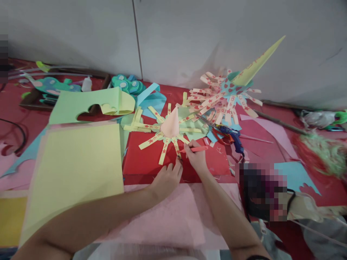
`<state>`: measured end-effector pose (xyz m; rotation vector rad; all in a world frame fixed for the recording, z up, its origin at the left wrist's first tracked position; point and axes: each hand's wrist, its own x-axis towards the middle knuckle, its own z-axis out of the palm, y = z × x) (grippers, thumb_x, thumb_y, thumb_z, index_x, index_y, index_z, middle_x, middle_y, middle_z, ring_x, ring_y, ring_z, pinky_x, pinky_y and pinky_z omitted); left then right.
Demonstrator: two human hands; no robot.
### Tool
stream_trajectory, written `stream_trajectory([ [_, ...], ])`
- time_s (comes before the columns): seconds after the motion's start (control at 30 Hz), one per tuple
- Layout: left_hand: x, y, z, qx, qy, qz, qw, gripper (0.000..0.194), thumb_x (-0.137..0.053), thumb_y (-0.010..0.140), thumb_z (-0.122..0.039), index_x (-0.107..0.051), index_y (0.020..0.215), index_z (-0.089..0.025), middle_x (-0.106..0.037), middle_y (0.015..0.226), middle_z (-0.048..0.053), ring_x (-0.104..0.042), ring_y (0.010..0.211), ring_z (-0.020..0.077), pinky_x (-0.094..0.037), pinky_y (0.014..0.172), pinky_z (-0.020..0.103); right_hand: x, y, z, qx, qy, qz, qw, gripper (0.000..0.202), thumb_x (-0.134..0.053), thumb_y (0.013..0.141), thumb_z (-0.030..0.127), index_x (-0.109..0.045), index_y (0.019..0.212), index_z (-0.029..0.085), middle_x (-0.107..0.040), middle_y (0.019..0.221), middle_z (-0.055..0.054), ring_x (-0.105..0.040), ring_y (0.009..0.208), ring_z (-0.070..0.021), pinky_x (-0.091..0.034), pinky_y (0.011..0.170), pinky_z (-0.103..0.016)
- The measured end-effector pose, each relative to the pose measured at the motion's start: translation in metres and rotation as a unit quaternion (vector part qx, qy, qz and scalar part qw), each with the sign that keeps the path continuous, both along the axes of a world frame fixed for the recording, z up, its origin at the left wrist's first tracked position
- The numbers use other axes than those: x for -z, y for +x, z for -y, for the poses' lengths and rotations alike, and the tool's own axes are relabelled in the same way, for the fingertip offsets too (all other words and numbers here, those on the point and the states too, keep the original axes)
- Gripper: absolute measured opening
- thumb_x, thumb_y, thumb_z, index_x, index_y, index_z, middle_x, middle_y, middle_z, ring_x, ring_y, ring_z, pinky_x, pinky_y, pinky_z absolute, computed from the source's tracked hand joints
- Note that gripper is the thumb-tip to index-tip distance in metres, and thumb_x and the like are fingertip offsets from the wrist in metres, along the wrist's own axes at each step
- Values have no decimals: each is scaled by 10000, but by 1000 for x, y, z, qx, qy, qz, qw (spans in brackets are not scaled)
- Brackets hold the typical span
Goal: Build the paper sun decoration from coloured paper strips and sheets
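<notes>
In front of pink cone [170,126]: red marker [200,148] pinched by right hand [196,156]; yellow strip [176,145] touched by left hand [168,177], grip undeterminable.

I am watching a red surface [13,103] through the head camera. In its middle, a red board [141,164] is carrying a pink cone [171,125] with yellow strips [164,152]. Pale yellow sheets [81,162] are lying left of this board, pink paper [173,216] in front, a blue sheet [294,177] at the right. A dark tray [35,104] is standing behind the yellow sheets.
</notes>
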<state>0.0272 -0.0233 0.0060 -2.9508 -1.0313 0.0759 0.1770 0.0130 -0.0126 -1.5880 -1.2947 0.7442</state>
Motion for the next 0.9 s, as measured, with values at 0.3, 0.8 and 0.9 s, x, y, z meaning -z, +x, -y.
stream_trajectory([
  [0.3,-2,0,0,4,6,-9,1000,445,-325,816,-8,-515,1208,-99,-545,1237,154,-593,761,162,-470,598,272,0,-1,1,-9,-11,6,1000,346,-530,794,378,-373,543,197,-397,459,69,-376,438,-64,-322,472,-206],
  [0.8,3,-1,2,15,30,-9,999,443,-326,821,-14,-500,1224,-76,-524,1265,171,-609,770,172,-491,598,276,-11,9,2,66,34,-3,997,323,-524,811,411,-419,593,198,-457,493,55,-443,466,-80,-377,506,-221],
  [0.9,5,-1,0,9,32,13,999,428,-355,819,-29,-492,1222,-77,-526,1256,170,-613,785,176,-499,610,284,-13,21,2,117,51,13,992,274,-500,823,426,-472,679,195,-492,578,41,-452,501,-85,-374,505,-228],
])
